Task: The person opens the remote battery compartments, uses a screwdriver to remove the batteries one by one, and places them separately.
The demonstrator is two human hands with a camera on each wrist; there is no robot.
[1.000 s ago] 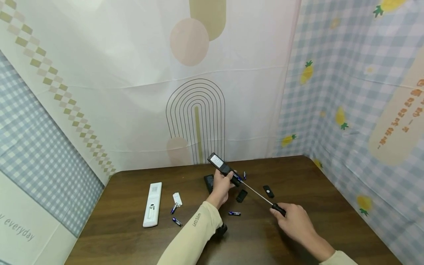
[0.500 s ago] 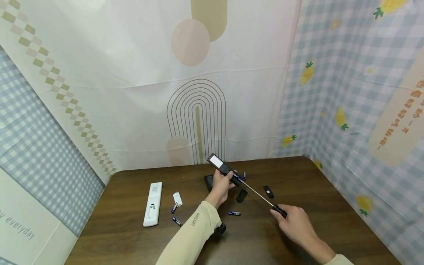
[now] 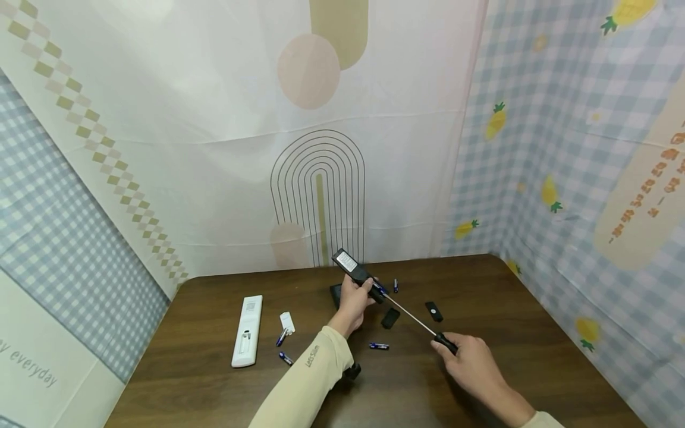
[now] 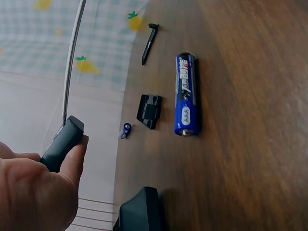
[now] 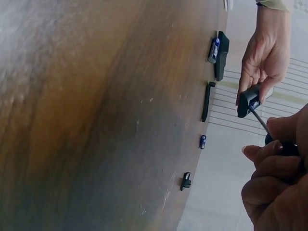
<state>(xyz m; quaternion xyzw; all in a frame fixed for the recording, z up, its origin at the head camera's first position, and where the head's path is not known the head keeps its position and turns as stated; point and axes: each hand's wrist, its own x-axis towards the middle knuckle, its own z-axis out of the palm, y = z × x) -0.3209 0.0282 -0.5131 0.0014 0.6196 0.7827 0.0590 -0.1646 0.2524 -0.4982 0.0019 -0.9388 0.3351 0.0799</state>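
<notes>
My left hand [image 3: 354,301] grips a black remote control [image 3: 357,275] and holds it tilted above the brown table [image 3: 481,285]. My right hand [image 3: 464,356] grips the black handle of a long screwdriver [image 3: 412,316]. Its thin metal shaft runs up to the lower end of the remote, where blue batteries show. In the left wrist view the shaft [image 4: 71,57] meets the end of the remote [image 4: 63,143]. The right wrist view shows my right fingers [image 5: 269,168] curled round the handle.
A white remote [image 3: 247,330] lies face down at the left, with a white cover [image 3: 286,321] and two blue batteries [image 3: 285,358] beside it. Another battery [image 3: 378,345], black covers [image 3: 390,317] [image 3: 434,311] and a second black remote [image 3: 336,293] lie around the hands.
Both hands have shifted slightly left; the remote and the screwdriver moved with them. The grips are unchanged.
</notes>
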